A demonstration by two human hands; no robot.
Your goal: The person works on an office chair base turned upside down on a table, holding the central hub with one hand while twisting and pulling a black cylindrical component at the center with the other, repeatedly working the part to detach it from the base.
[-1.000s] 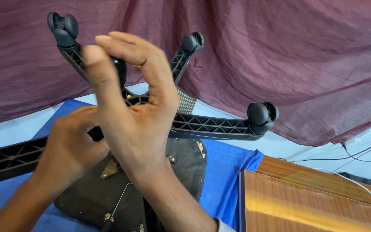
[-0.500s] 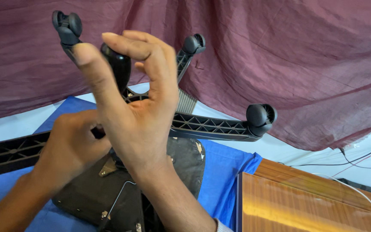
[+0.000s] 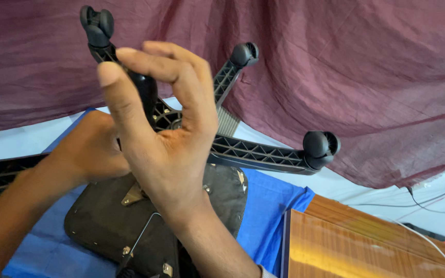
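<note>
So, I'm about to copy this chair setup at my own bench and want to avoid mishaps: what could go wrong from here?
1. The upturned chair base rests only on the seat underside; a hard push could tip it toward the wooden board.
2. The right hand curls around a black caster near the ribbed legs, where fingers might get pinched.
3. The left hand sits partly hidden behind it, so a slip could knock the two together.
</note>
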